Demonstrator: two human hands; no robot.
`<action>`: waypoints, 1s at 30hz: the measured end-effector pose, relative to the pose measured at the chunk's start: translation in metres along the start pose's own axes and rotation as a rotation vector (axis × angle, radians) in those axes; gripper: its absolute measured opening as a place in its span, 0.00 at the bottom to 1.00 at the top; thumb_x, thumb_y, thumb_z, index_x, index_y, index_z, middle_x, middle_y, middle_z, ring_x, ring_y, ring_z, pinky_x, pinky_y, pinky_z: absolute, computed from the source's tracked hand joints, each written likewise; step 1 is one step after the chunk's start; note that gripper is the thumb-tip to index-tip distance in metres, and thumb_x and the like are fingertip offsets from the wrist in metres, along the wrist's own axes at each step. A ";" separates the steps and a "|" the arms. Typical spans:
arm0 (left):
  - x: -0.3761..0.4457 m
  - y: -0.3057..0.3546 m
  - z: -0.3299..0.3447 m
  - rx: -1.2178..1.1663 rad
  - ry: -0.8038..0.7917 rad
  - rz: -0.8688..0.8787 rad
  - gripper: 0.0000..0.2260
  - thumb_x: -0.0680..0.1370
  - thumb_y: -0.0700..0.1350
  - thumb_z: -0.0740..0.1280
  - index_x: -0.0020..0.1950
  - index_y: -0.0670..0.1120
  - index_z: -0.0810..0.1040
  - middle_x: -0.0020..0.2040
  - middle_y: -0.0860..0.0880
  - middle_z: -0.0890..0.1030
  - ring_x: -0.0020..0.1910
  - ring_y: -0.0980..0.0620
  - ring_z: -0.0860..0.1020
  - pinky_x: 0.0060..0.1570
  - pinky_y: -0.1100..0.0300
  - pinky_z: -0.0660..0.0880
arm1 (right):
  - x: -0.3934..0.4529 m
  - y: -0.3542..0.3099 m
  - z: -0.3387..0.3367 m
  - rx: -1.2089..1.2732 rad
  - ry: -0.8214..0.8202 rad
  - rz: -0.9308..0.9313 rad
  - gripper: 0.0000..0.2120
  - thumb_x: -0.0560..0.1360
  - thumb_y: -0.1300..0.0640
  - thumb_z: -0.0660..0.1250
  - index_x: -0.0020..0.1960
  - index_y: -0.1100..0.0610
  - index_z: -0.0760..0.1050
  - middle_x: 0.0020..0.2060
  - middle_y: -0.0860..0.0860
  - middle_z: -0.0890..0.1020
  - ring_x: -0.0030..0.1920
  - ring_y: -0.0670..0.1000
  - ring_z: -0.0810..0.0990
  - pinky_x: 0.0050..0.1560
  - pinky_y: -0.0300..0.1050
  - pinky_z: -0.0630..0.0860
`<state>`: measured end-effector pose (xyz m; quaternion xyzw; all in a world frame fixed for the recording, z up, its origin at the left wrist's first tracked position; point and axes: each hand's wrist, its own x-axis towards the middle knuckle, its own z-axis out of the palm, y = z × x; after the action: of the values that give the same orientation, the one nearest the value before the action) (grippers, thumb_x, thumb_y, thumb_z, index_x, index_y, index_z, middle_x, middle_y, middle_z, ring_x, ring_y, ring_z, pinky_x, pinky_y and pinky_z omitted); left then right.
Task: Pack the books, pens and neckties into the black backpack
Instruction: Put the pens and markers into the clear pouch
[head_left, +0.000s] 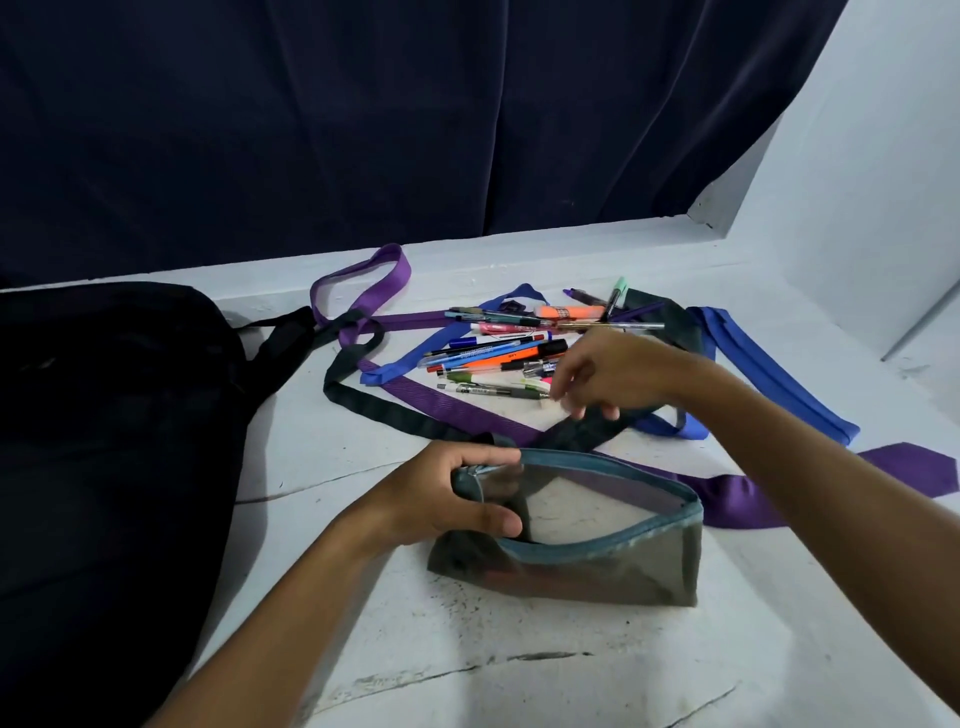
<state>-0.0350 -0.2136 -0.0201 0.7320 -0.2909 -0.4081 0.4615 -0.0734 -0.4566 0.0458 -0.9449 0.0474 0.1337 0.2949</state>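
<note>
On the white tabletop (519, 665), a grey mesh pencil pouch (582, 551) is held open at its left end, gripped by the left hand (447, 499). Beyond it, the right hand (608, 379), fingers loosely curled and holding nothing, is poised over a pile of pens (514, 348) lying among purple (467, 410), blue (774, 364) and dark neckties (379, 405). At the left lies the black backpack (104, 441).

One head-worn, wide-angle view looks forward and steeply down from above the white surface (519, 649), close over it. Both forearms enter from the bottom edge. It faces a dark curtain (363, 114) behind, with a white wall (883, 182) at right.
</note>
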 end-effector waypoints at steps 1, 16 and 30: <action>0.001 0.000 0.000 0.002 -0.002 0.002 0.41 0.50 0.66 0.81 0.61 0.60 0.78 0.64 0.56 0.80 0.64 0.55 0.77 0.66 0.48 0.73 | 0.007 0.012 -0.004 0.030 0.131 0.028 0.06 0.76 0.67 0.67 0.46 0.59 0.81 0.35 0.49 0.82 0.23 0.41 0.76 0.30 0.32 0.73; -0.003 0.005 0.000 0.048 0.000 0.006 0.46 0.52 0.67 0.80 0.68 0.55 0.75 0.63 0.60 0.79 0.63 0.62 0.76 0.67 0.57 0.72 | 0.038 0.082 0.041 -0.528 0.254 0.074 0.07 0.78 0.57 0.63 0.52 0.55 0.80 0.52 0.53 0.78 0.49 0.57 0.78 0.46 0.49 0.74; -0.002 0.001 0.000 -0.041 0.006 -0.013 0.37 0.53 0.58 0.83 0.60 0.59 0.78 0.62 0.55 0.81 0.62 0.56 0.79 0.64 0.51 0.75 | -0.027 -0.012 0.003 0.449 -0.104 -0.088 0.02 0.74 0.67 0.70 0.46 0.62 0.80 0.37 0.53 0.86 0.28 0.48 0.75 0.29 0.36 0.69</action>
<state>-0.0356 -0.2121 -0.0185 0.7254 -0.2764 -0.4147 0.4748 -0.0982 -0.4449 0.0570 -0.8486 0.0196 0.1555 0.5053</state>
